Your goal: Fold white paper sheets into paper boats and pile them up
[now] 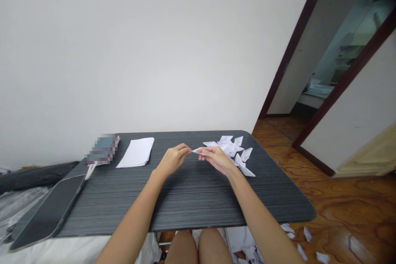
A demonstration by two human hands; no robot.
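Above the middle of the dark table, a small piece of folded white paper (196,151) is held between both hands. My left hand (176,157) pinches its left tip with fingers closed. My right hand (217,159) grips the other end between thumb and fingers, covering part of it. Just beyond and to the right of my right hand lies a loose pile of folded white paper pieces (227,145), with pointed ends. One of these pointed pieces (246,168) sits nearest my right wrist.
A stack of white paper sheets (136,152) lies on the dark table (198,198), left of my hands. Farther left are a blurred-out booklet (103,149) and a flat dark tablet-like slab (49,212) at the edge. Paper scraps (307,234) litter the wooden floor.
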